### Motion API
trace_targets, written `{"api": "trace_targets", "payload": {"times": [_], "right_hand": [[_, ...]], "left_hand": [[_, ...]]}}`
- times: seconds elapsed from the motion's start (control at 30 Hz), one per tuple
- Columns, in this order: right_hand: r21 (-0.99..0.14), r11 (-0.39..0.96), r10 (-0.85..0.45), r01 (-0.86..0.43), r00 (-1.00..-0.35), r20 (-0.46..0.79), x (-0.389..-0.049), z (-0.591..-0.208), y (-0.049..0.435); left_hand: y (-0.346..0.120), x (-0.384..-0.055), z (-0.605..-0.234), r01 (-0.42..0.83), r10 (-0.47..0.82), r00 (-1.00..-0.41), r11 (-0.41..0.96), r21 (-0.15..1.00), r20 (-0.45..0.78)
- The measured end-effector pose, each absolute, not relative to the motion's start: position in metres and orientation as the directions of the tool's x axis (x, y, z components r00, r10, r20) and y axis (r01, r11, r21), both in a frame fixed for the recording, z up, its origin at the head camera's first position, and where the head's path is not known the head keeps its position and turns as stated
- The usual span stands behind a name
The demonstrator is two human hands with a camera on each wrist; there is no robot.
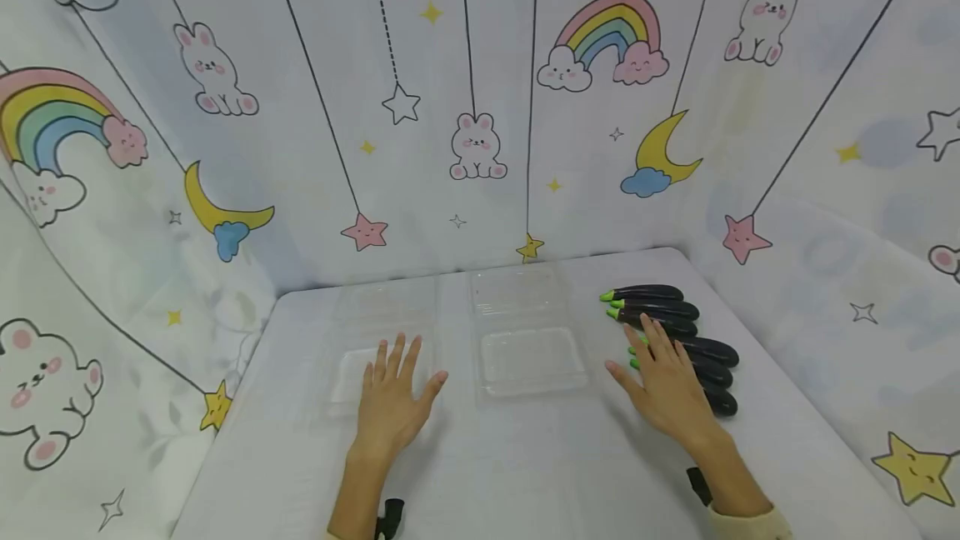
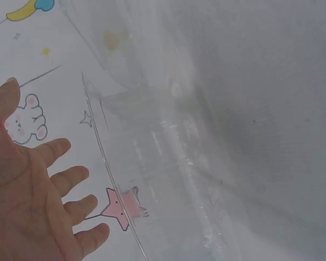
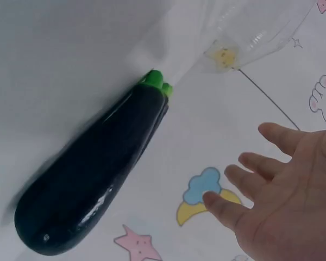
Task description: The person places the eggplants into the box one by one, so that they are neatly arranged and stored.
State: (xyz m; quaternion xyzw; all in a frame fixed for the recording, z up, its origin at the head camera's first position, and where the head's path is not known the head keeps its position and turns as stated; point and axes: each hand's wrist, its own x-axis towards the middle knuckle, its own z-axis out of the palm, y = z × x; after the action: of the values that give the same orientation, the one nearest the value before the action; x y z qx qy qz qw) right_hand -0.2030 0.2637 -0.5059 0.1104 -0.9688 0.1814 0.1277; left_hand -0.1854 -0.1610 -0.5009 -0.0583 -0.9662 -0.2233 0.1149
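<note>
Left hand (image 1: 393,408) near a clear box (image 1: 348,375), right hand (image 1: 667,394) near eggplants (image 1: 712,352), both wide, empty grips seemed poised, any grasp needing curled fingers!

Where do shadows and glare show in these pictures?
Head view: soft shadows on the white table beside the bare left hand and bare right hand; left wrist view: thin glints along a clear rectangular plastic container; right wrist view: a bright streak on a long, glossy, near-black eggplant.
</note>
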Motion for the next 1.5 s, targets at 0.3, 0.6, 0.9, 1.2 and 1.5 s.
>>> {"api": "trace_targets", "payload": {"times": [0.3,0.6,0.9,1.2,1.5], "right_hand": [[-0.324,0.915,-0.162,-0.241,-0.954,0.253,-0.195,-0.508,0.279],[-0.316,0.923,-0.145,-0.219,-0.959,0.242,-0.192,-0.509,0.29],[-0.303,0.929,-0.139,-0.211,-0.96,0.244,-0.191,-0.513,0.301],[-0.302,0.932,-0.126,-0.2,-0.961,0.248,-0.187,-0.515,0.309],[-0.293,0.938,-0.113,-0.184,-0.963,0.243,-0.184,-0.518,0.316]], "left_hand": [[-0.154,-0.189,-0.508,0.185,0.073,-0.961,0.886,0.425,0.265],[-0.146,-0.191,-0.509,0.202,0.097,-0.961,0.885,0.42,0.258],[-0.136,-0.196,-0.512,0.208,0.114,-0.964,0.887,0.413,0.24],[-0.128,-0.205,-0.53,0.236,0.141,-0.957,0.887,0.397,0.255],[-0.116,-0.201,-0.519,0.244,0.16,-0.961,0.878,0.412,0.226]]}}
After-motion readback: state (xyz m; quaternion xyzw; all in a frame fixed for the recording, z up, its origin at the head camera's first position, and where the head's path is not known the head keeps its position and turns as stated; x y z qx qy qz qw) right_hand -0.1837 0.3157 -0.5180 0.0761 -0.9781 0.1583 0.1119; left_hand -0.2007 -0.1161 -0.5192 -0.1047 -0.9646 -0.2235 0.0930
